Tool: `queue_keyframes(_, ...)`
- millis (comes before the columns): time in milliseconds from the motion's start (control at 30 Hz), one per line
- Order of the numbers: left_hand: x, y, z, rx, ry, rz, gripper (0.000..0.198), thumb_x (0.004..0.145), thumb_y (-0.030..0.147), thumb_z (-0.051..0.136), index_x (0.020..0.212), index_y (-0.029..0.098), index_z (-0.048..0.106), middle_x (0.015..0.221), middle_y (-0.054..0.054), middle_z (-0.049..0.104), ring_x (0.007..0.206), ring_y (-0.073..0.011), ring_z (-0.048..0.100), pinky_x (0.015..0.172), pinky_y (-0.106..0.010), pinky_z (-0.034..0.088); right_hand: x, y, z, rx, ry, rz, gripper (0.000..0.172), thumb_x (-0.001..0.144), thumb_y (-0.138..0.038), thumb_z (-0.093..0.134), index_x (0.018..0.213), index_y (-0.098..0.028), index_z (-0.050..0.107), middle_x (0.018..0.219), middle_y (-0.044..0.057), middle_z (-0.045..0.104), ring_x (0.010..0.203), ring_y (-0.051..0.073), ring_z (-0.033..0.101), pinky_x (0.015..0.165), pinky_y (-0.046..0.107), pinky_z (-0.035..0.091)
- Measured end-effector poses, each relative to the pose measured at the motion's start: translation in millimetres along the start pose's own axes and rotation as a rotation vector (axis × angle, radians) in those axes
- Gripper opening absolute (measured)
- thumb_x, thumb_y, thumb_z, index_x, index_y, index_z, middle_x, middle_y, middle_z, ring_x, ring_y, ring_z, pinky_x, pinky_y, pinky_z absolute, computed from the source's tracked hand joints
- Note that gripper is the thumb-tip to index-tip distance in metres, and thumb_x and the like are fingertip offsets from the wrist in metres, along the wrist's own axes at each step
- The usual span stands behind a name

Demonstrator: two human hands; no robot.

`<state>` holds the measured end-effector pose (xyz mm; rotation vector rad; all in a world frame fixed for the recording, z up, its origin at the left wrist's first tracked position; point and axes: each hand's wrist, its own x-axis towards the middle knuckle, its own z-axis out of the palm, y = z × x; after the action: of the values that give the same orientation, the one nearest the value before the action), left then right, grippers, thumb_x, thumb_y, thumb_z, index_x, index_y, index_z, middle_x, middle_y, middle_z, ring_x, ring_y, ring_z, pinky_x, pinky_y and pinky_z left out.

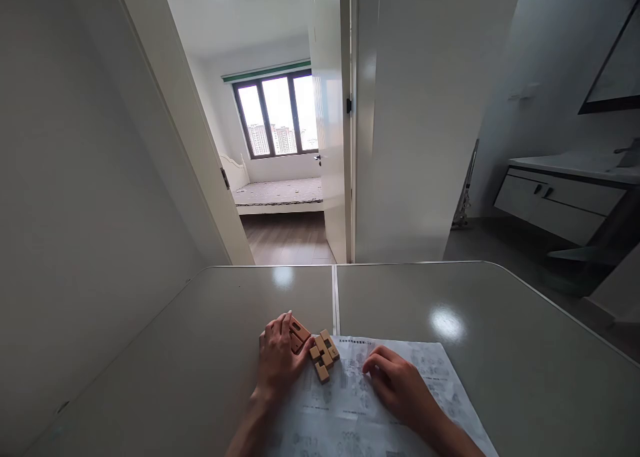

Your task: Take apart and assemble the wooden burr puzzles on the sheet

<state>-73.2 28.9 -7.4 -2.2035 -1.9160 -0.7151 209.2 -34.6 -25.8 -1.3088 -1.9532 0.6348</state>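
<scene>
My left hand [278, 358] rests on the grey table [500, 337] with its fingers curled over a reddish-brown wooden puzzle piece [299, 333]. Just to its right lies a cluster of light wooden puzzle blocks [324, 354], at the left edge of a printed instruction sheet [350, 410]. My right hand [400, 385] lies on that sheet with fingers bent and pressed on the paper, a little apart from the blocks, holding nothing I can see.
The table has a seam [335, 297] down its middle and rounded far corners. Beyond it an open door [330, 123] leads to a room with a bed [280, 193] and window. A vanity cabinet [560, 200] stands at the right.
</scene>
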Motion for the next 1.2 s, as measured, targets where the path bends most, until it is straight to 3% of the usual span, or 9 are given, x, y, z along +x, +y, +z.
queue_keyframes(233,-1.6,-2.4,-0.1,0.042,0.066,-0.038,0.073,0.087,0.067,0.062,0.139,0.017,0.053,0.131,-0.016,0.065,0.122,-0.0357,0.057,0.101,-0.049,0.043,-0.7,2.0,2.2,-0.001,0.004,0.002,0.024,0.092,-0.015,0.047,0.09,-0.024,0.07,0.099,0.004,0.07,0.076,0.018,0.066,0.072,0.028,0.049)
queue_keyframes(433,2.1,1.6,-1.2,0.1,0.07,-0.056,0.069,0.086,0.063,0.067,0.133,0.015,0.057,0.124,-0.016,0.068,0.111,-0.035,0.061,0.093,-0.048,0.045,-1.3,4.0,3.1,0.009,-0.003,0.002,0.023,0.092,-0.015,0.048,0.089,-0.025,0.069,0.098,0.004,0.07,0.074,0.018,0.065,0.069,0.028,0.048)
queue_keyframes(767,6.6,0.3,4.3,0.062,0.124,-0.018,0.072,0.083,0.067,0.07,0.132,0.016,0.056,0.133,-0.016,0.063,0.124,-0.0359,0.055,0.098,-0.048,0.046,-2.0,4.4,3.6,-0.003,0.006,-0.004,0.021,0.092,-0.015,0.049,0.088,-0.024,0.067,0.097,0.003,0.069,0.073,0.018,0.065,0.068,0.028,0.047)
queue_keyframes(1200,10.6,0.0,9.7,0.031,0.046,0.043,0.062,0.091,0.062,0.064,0.133,0.018,0.057,0.124,-0.014,0.07,0.115,-0.0341,0.063,0.1,-0.05,0.046,-2.2,1.9,1.3,0.004,0.003,-0.014,0.023,0.091,-0.013,0.048,0.089,-0.025,0.068,0.098,0.004,0.07,0.077,0.019,0.067,0.073,0.029,0.05)
